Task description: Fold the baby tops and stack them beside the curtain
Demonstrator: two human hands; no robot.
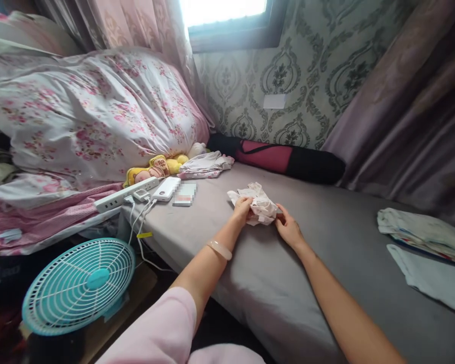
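A small, crumpled pale pink garment [261,202] lies bunched over the grey sheet; its exact kind cannot be made out. My left hand [244,210] pinches its left side, with the fingertips partly hidden in the folds. At the garment's right edge, my right hand [288,226] has its thumb and fingers closed on the fabric. A pale bangle [219,249] circles my left forearm.
A grey-sheeted bed [326,242] spans the middle. To the left are a power strip [127,194], a white power bank [167,189], cables and a turquoise fan [79,285]. Folded clothes [428,235] lie right; a long black-and-red bag [276,157] lies along the wall.
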